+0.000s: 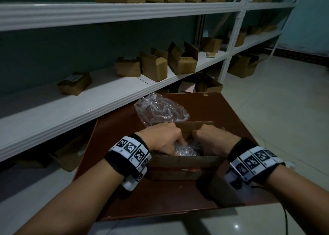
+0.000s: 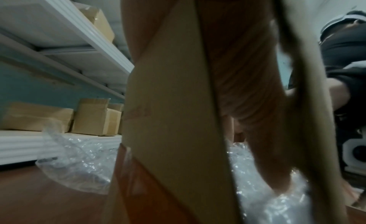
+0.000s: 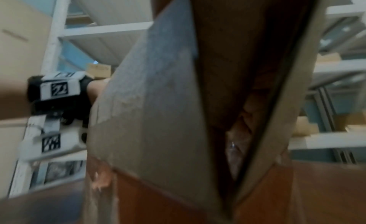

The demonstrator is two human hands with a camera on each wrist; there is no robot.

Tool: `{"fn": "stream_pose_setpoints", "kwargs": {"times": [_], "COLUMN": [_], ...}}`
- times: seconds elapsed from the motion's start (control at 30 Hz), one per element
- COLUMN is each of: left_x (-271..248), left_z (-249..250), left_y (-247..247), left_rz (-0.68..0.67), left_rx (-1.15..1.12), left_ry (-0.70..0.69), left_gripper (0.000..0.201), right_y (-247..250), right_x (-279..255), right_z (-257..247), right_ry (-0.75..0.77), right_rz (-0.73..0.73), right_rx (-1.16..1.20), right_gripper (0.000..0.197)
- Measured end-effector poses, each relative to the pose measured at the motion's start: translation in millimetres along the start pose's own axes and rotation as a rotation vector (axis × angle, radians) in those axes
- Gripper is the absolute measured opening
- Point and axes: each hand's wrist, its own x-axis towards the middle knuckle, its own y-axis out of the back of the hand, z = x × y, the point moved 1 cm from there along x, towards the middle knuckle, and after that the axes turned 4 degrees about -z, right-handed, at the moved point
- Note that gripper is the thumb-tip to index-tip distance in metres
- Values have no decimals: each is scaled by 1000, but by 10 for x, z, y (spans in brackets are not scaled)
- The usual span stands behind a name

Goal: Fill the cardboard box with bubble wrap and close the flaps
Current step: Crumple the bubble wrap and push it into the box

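Observation:
A small open cardboard box (image 1: 183, 161) stands on a red-brown table (image 1: 222, 110), its far flap (image 1: 197, 126) upright. Crumpled clear bubble wrap (image 1: 186, 151) lies inside it. My left hand (image 1: 175, 143) reaches into the box from the left. In the left wrist view its straight fingers (image 2: 263, 141) press down on the bubble wrap (image 2: 267, 204) behind a side flap (image 2: 174, 118). My right hand (image 1: 200, 137) is in the box from the right, knuckles up. Its curled fingers (image 3: 245, 116) dig into the bubble wrap (image 3: 233, 149), mostly hidden by a flap (image 3: 158, 118).
More loose bubble wrap (image 1: 160, 110) lies on the table just behind the box. White shelving (image 1: 106, 92) with several cardboard boxes (image 1: 154, 67) runs along the left and back. Pale tiled floor (image 1: 284, 110) lies to the right.

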Motion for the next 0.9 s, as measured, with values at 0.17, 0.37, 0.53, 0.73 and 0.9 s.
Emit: {"fn": "stream_pose_setpoints", "kwargs": {"times": [0.17, 0.37, 0.53, 0.73, 0.9], "left_x": [9, -6, 1, 13, 22], "left_z": [-20, -59, -103, -115, -82], "left_y": [-47, -52, -35, -35, -21], "left_rz": [7, 20, 35, 24, -13], "left_rx": [-26, -70, -63, -40, -16], "left_ry": [-4, -8, -9, -6, -3], "left_gripper": [54, 60, 61, 62, 58], "right_y": [13, -30, -21, 64, 208], "right_x": [73, 181, 154, 22, -91], "right_z": [-74, -118, -11, 95, -29], "right_ry": [-18, -76, -146, -118, -96], "right_rz": [-47, -140, -141, -86, -1], "right_rx": [10, 11, 157, 402, 308], "right_gripper": [22, 26, 2, 15, 16]}}
